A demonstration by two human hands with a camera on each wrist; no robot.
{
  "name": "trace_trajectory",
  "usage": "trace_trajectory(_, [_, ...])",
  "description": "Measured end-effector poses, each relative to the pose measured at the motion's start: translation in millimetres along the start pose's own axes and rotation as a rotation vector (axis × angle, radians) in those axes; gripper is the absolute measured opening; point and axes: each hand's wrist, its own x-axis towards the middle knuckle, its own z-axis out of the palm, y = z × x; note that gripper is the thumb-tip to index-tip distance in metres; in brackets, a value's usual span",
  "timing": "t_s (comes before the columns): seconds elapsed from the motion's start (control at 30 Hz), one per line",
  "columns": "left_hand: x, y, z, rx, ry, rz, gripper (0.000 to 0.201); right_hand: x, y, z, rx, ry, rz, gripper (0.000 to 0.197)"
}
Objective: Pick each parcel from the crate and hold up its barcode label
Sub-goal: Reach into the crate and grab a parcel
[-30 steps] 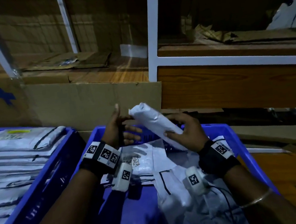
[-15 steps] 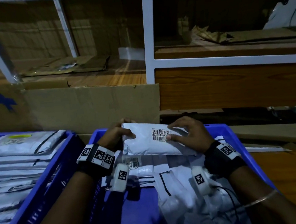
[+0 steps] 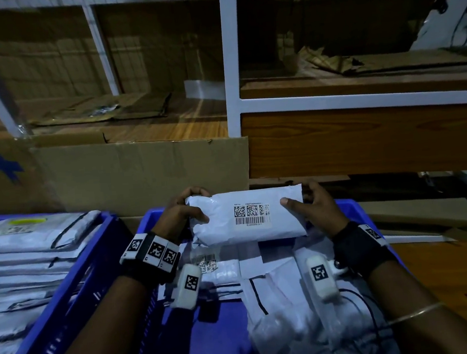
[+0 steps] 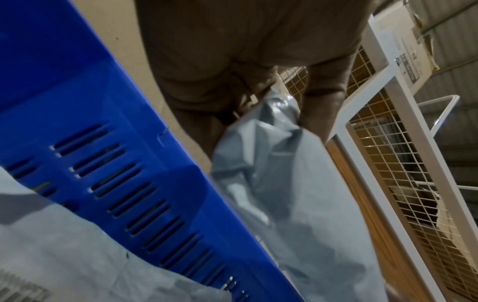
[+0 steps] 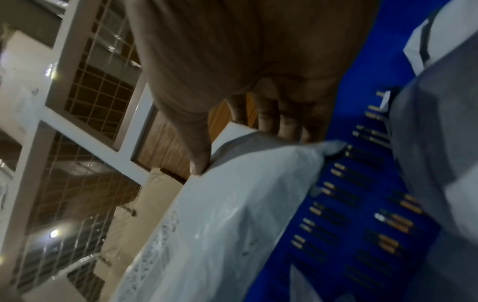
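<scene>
Now both hands pinch the parcel ends, long axis crosswise (barcode label facing up).

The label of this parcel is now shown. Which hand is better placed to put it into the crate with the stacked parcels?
Probably the left hand. It grips the parcel at the end nearer the stacked crate, which stands on the left. The right hand would have to cross over.

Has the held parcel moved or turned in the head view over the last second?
Yes. The parcel has turned from tilted on edge to lying level above the blue crate's far rim, barcode label now facing the camera, left hand now gripping too.
</scene>
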Motion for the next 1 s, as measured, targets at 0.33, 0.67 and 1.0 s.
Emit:
trace_trajectory(0.33, [-3.5, -7.1, 2.8, 0.008, 0.142, -0.078, 0.01, -3.6, -6.6, -3.5, 0.319, -0.005, 0.142, 0.026])
trace_trajectory(0.67, [0.4, -12.3, -2.6, -0.011, 0.273, -0.087, 0.014, -5.3, -10.1, -6.5, 0.267, 0.036, 0.086, 0.022])
trace_trajectory(1.0, [9.8, -24.0, -14.4, 0.152, 0.332, 0.064, 0.018, -4.7, -12.0, -4.9, 0.226, 0.054, 0.003, 0.019])
